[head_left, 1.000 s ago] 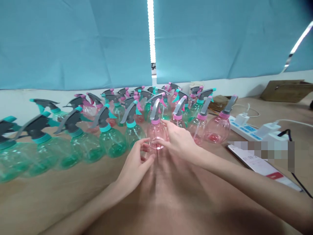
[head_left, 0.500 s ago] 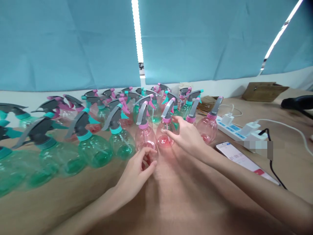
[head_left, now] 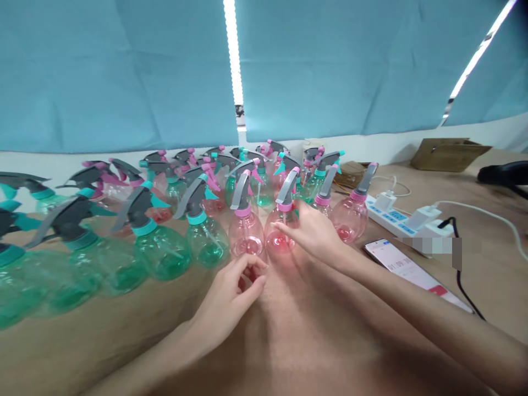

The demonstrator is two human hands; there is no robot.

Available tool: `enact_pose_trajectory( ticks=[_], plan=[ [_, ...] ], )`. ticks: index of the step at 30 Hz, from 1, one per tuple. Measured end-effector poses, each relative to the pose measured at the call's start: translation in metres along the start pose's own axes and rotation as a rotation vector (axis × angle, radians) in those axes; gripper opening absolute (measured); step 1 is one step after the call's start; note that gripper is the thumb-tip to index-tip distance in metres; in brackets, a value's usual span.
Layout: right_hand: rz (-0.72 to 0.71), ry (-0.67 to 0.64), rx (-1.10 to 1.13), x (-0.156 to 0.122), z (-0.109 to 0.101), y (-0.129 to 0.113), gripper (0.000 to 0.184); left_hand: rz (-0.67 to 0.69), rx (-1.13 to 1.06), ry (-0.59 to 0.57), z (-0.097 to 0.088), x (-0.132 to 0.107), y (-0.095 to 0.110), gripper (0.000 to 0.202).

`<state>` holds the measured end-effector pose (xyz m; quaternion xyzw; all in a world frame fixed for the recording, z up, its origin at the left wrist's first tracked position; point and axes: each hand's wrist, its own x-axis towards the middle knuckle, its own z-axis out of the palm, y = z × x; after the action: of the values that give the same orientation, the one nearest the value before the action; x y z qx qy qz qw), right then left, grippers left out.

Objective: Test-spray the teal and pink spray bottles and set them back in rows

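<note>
**Evidently a row of spray bottles being set side by side**

Head view: the right hand lies against a pink bottle, fingers loosely spread, fingertips touching its round belly and not wrapped about it. That bottle stands upright on the wooden table, in the front row, just beside a second pink bottle to its left. The left hand hovers low before this second bottle, thumb and forefinger curled toward each other and holding nothing; the fingertips sit near its base, and I cannot tell whether they touch it.

Judged from this, the step is nudging the bottle into line. It goes best with a light push low on the belly, since the tall trigger head makes the bottle top-heavy, and with the left hand steadying the neighbour so the two do not knock.

Counted in the front row: four pink bottles with grey-and-pink triggers, then about five green bottles with grey-and-teal triggers running off to the left edge. Behind them stands a crowd of mixed bottles too overlapped to count. To the right lie one phone, one white power strip with two chargers plugged in, and one cardboard box.
</note>
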<state>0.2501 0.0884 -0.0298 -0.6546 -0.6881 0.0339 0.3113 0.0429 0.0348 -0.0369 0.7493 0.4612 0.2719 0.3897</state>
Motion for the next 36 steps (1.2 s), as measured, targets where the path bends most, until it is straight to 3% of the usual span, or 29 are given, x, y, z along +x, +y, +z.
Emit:
enact_pose_trajectory(
  ticks=[15, 19, 24, 29, 36],
  plan=[
    [-0.069, -0.11, 0.098, -0.059, -0.037, -0.005, 0.037, -0.015, -0.021, 0.037, 0.0, -0.018, 0.005, 0.009],
    [-0.074, -0.139, 0.133, -0.078, -0.04, -0.016, 0.036, -0.007, -0.08, 0.096, -0.006, -0.026, 0.007, 0.024],
    [-0.263, -0.157, 0.253, -0.096, -0.033, -0.038, 0.032, 0.081, -0.116, 0.107, -0.015, -0.038, 0.011, 0.052],
    [-0.453, -0.193, 0.358, -0.106, -0.017, -0.063, 0.03, 0.035, -0.124, 0.146, -0.023, -0.053, 0.016, 0.08],
    [-0.606, -0.248, 0.576, -0.126, 0.011, -0.094, 0.049, 0.14, -0.09, 0.276, -0.035, -0.082, 0.031, 0.061]
  ],
)
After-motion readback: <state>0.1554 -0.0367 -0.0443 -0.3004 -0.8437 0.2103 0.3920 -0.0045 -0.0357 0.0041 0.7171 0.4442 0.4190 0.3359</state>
